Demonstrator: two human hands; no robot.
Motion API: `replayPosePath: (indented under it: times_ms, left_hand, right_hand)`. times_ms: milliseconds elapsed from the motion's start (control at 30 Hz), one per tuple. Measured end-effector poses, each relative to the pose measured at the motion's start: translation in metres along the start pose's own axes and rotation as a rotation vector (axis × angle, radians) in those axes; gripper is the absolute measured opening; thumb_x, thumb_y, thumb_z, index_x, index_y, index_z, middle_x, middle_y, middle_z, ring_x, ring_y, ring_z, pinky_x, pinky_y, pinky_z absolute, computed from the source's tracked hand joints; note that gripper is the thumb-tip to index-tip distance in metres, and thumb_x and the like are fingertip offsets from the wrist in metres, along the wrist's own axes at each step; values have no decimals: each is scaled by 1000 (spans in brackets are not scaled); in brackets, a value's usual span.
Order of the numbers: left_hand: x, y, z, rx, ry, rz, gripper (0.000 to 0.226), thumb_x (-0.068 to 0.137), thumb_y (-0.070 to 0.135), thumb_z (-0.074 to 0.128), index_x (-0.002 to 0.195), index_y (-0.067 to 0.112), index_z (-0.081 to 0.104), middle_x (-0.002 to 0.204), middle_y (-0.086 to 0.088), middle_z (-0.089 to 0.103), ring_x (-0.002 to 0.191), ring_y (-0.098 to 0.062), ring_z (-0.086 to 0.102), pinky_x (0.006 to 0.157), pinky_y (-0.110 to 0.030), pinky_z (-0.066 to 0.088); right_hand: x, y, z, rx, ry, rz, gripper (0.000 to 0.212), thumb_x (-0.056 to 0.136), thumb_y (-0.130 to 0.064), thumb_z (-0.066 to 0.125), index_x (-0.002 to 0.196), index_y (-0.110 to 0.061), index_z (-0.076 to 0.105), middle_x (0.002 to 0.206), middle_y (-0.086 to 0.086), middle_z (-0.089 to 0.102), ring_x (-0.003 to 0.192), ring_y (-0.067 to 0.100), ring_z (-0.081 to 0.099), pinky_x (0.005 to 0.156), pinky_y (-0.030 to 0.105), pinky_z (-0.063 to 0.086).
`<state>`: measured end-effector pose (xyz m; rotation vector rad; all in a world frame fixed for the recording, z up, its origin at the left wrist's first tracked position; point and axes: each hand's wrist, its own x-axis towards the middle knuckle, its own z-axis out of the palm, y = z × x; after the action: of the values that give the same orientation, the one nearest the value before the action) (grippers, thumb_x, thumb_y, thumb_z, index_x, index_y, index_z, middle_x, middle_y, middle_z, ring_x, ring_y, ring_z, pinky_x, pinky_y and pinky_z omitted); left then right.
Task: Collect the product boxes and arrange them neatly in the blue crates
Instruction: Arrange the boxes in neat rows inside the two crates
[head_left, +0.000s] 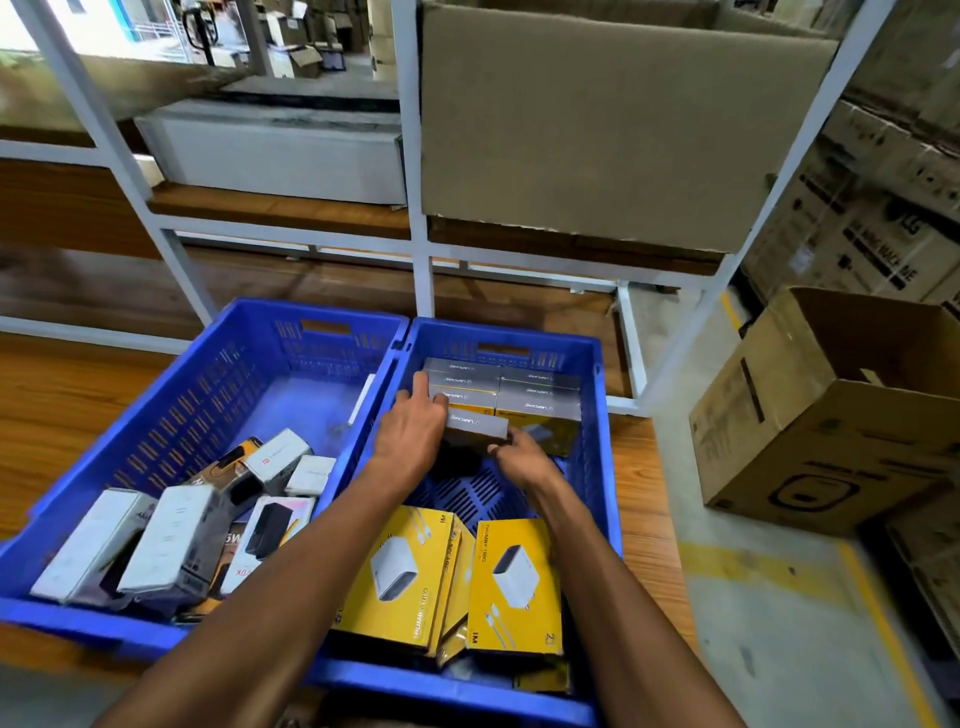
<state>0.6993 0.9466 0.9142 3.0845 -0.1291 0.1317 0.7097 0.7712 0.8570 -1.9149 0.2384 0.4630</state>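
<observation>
Held box: a small grey carton (477, 425), rectangular, matt, with small pale lettering on its top face; it is in the right-hand crate, just in front of the stacked rows at the far end.
Left hand (410, 431): fingers extended over the carton's left end and onto the row behind it, thumb side against the carton.
Right hand (519, 457): fingers curled round the carton's right lower corner, pinching it.
Stacked boxes (537, 395): grey-topped, yellow-sided cartons packed edge to edge in tidy rows against the far wall.
Right crate (597, 415): blue moulded plastic, slotted walls, lattice floor showing in the middle, handle cut-out in the far wall.
Yellow boxes (514, 582): glossy flat cartons printed with a white charger and cables, lying tilted and overlapping at the near end of the same crate.
Left crate (208, 374): same blue slotted plastic, touching the right one side by side.
Loose boxes (176, 540): white, grey and black cartons heaped at odd angles in its near half.
Shelving (415, 156): white metal frame with wooden boards, behind the crates.
Cardboard carton (821, 415): brown, open-topped, on the floor to the right.
</observation>
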Motion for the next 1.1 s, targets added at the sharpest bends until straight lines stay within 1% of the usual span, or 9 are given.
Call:
replayPosePath:
  times_ms: [67, 200, 300, 433, 667, 800, 933, 1000, 1100]
  left_hand:
    - [4, 1, 5, 51, 0, -4, 33, 92, 1, 70, 121, 5, 54, 125, -16, 39, 101, -39, 57, 63, -45, 51]
    - [-1, 5, 8, 40, -33, -19, 39, 93, -4, 64, 125, 7, 44, 126, -17, 48, 104, -39, 64, 72, -45, 54]
    - [-7, 2, 23, 26, -127, -14, 37, 96, 0, 63, 126, 10, 44, 127, -17, 58, 108, -41, 67, 79, -48, 55]
    - [-2, -8, 47, -8, -297, 50, 48, 97, 0, 57, 142, 15, 58, 130, -18, 63, 117, -41, 65, 95, -51, 56]
    - [1, -7, 53, -130, -478, 29, 47, 97, 13, 61, 143, 11, 51, 138, -18, 59, 125, -41, 60, 102, -51, 55]
    - [3, -7, 46, -255, -559, 42, 37, 102, 26, 58, 137, 13, 58, 138, -14, 60, 120, -35, 61, 100, -46, 55]
    - [-7, 2, 24, -468, -567, 227, 33, 106, 45, 56, 117, 17, 68, 116, -8, 70, 104, -26, 64, 84, -38, 53]
    - [-17, 11, 11, -527, -607, 317, 37, 100, 54, 61, 120, 23, 70, 118, 0, 74, 106, -19, 68, 90, -36, 55]
    - [-32, 24, -1, -483, -710, 414, 63, 87, 70, 68, 136, 30, 64, 135, 6, 69, 121, -16, 65, 102, -38, 53]
  right_hand:
    - [7, 5, 3, 34, -8, 23, 40, 94, -12, 57, 134, -21, 59, 124, 2, 71, 108, 20, 67, 102, 44, 55]
    - [-7, -3, 7, 184, -20, 34, 55, 103, 1, 49, 154, -18, 38, 142, 5, 57, 125, 20, 58, 98, 30, 52]
    - [-5, -2, 13, 256, -51, 46, 49, 104, 0, 47, 147, -23, 42, 145, 7, 55, 129, 21, 56, 108, 36, 49]
    - [-10, -6, 11, 292, -85, 60, 49, 105, 6, 41, 149, -15, 39, 136, 3, 60, 113, 13, 63, 83, 24, 51]
    - [-16, -9, 7, 290, -101, 70, 56, 105, 9, 41, 155, -16, 33, 146, 3, 53, 105, 7, 58, 74, 17, 49]
    - [-16, -11, 4, 215, -12, 102, 44, 104, 4, 43, 146, -12, 44, 112, 3, 62, 72, 5, 52, 51, 13, 43]
    - [-14, -16, -6, 302, 89, 120, 36, 104, -1, 46, 138, -12, 47, 108, 5, 62, 84, 14, 56, 68, 27, 48]
    - [-15, -21, -15, 317, 120, 109, 34, 102, -2, 49, 133, -13, 53, 118, 10, 64, 98, 21, 60, 80, 37, 52]
    - [-27, -27, -30, 277, 119, 71, 25, 102, -5, 49, 121, -18, 61, 120, 10, 67, 96, 23, 59, 73, 33, 47]
